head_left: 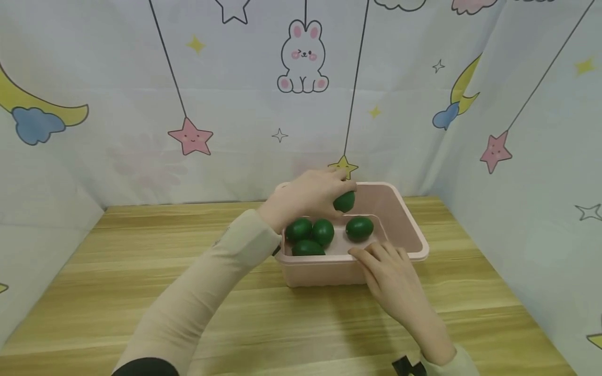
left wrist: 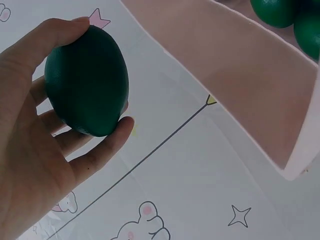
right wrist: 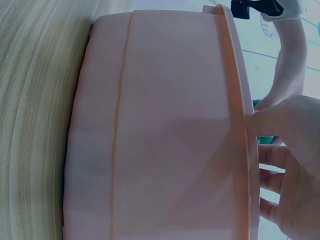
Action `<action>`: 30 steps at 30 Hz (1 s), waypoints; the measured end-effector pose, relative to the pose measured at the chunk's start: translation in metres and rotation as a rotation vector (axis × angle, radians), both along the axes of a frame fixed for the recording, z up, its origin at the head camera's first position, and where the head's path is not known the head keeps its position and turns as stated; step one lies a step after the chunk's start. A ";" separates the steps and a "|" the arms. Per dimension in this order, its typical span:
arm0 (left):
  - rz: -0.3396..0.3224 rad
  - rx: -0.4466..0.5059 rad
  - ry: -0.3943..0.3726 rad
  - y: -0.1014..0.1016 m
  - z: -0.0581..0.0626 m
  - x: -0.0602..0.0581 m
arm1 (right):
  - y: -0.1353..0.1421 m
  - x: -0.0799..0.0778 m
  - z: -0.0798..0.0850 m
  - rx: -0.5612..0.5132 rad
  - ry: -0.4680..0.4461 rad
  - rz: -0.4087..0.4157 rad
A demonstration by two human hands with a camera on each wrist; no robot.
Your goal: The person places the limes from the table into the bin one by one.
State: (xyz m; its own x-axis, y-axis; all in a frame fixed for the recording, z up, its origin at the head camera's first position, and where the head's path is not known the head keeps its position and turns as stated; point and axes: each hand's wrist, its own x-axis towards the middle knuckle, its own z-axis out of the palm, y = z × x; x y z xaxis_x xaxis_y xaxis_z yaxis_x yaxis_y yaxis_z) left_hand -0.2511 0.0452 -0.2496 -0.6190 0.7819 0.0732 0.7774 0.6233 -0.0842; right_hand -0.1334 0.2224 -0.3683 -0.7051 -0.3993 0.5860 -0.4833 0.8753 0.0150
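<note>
My left hand (head_left: pixel 312 193) is over the back of a pink plastic bin (head_left: pixel 324 271). It grips a smooth dark green avocado (left wrist: pixel 89 82) between thumb and curled fingers, above the bin's floor. Inside the bin lie several more avocados: a cluster of them, including one avocado (head_left: pixel 323 232), fills the left side, while a single avocado (head_left: pixel 359 228) sits nearer the middle. At the front wall, my right hand (head_left: pixel 392 279) holds the rim, its fingers reaching over the edge and the thumb against the rim (right wrist: pixel 254 200).
The bin stands on a wood-grain table (head_left: pixel 188 308), toward its back edge. Behind and on both sides hangs a white curtain (head_left: pixel 244 94) printed with stars, moons and a rabbit.
</note>
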 end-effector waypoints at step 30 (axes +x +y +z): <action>-0.248 -0.254 0.026 0.063 -0.033 -0.007 | -0.001 -0.001 0.000 0.016 0.026 0.010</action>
State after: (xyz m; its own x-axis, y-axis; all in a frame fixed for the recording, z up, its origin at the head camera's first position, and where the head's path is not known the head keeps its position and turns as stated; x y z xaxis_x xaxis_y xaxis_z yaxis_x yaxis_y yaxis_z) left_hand -0.2581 0.1082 -0.2823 -0.4083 0.9036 -0.1295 0.8982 0.3723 -0.2338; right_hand -0.1343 0.2218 -0.3681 -0.6857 -0.4158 0.5974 -0.4911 0.8701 0.0419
